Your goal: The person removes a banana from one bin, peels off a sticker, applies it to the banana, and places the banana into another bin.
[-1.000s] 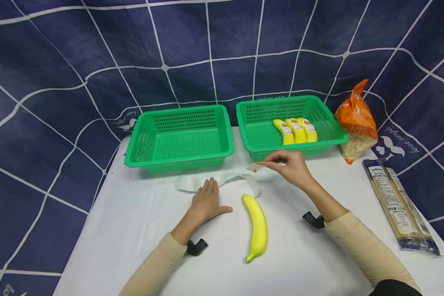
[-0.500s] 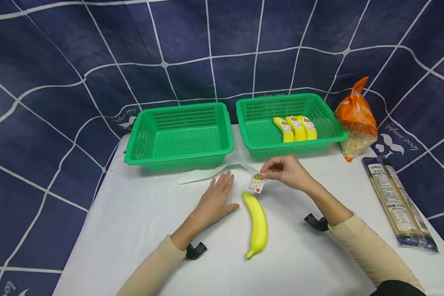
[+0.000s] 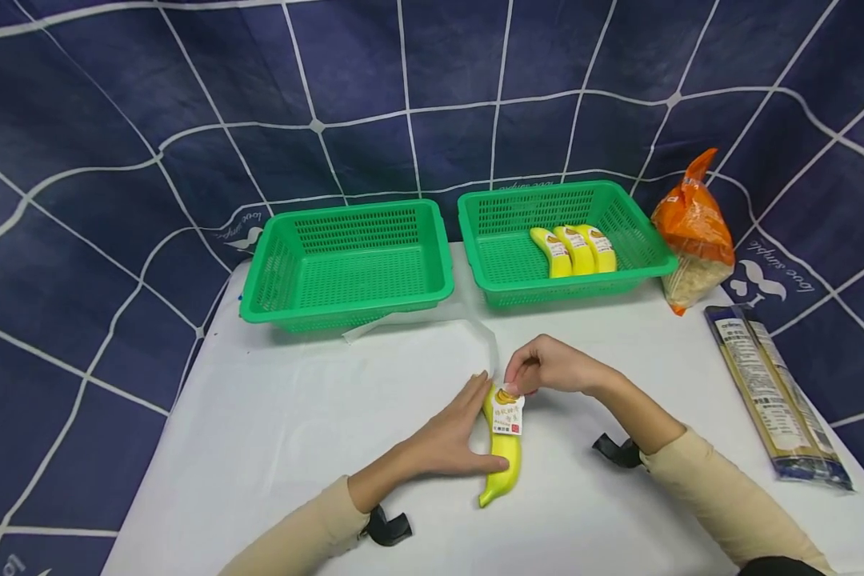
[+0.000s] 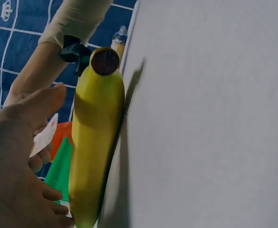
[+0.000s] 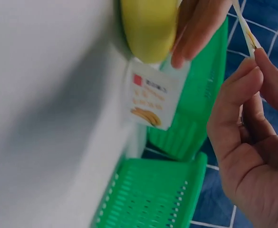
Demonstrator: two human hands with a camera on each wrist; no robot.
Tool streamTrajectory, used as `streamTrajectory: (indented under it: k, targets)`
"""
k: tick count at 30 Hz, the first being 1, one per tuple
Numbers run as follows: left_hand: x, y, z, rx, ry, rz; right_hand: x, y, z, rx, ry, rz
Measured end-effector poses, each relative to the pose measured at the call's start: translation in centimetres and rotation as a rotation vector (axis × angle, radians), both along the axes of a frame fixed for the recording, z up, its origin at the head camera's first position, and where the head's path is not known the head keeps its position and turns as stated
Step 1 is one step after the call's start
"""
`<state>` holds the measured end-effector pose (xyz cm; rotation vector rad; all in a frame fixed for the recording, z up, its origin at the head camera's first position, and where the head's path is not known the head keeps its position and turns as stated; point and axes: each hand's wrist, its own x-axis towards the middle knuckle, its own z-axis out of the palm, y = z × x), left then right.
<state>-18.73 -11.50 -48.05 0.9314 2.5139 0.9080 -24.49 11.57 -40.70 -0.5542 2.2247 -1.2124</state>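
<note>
Two green perforated plastic baskets sit side by side along the far edge of a white-covered worktop [image 3: 274,416], against a navy cloth backdrop lined in white. Nothing shows in the left basket [image 3: 346,268]; the right basket [image 3: 490,264] holds three yellow bananas [image 3: 576,250], each already carrying a small white label. At the worktop's right edge lie a long clear packet of pale noodles [image 3: 770,392] and, behind it near the far right corner, an orange-topped plastic bag [image 3: 694,232]. A curling white paper backing strip [image 3: 432,322] trails in front of the baskets.

Near the middle of the front edge lies a fourth yellow banana [image 3: 502,460], lengthwise toward the person. Judging by the three labelled fruits, this one is mid-labelling: the sticker is at the peel but does not look pressed flat, and the banana has yet to join the others in the right basket.

The left hand [image 3: 450,436], in a beige sleeve, steadies the banana, its straight fingers laid along the fruit's left side and the thumb reaching under toward the near end. The right hand [image 3: 547,370] is closed in a pinch on the top of a small white printed sticker [image 3: 507,412], holding it against the banana's far end. The right wrist view shows the sticker [image 5: 150,97] hanging just off the fruit's tip.
</note>
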Motion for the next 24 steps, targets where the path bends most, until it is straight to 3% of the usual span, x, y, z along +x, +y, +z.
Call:
streamTrajectory:
  k: [5,12,24]
  targets:
    - [0.1,0.0,-0.7,-0.038,0.040,-0.004,0.3,-0.5,-1.1,0.011,-0.045,0.012]
    - [0.1,0.0,-1.1,-0.051,0.057,0.009,0.2,-0.6,-0.9,0.028,-0.051,0.009]
    - [0.0,-0.1,-1.0,-0.074,0.049,0.008,-0.1,-1.2,-1.7,0.031,-0.096,0.036]
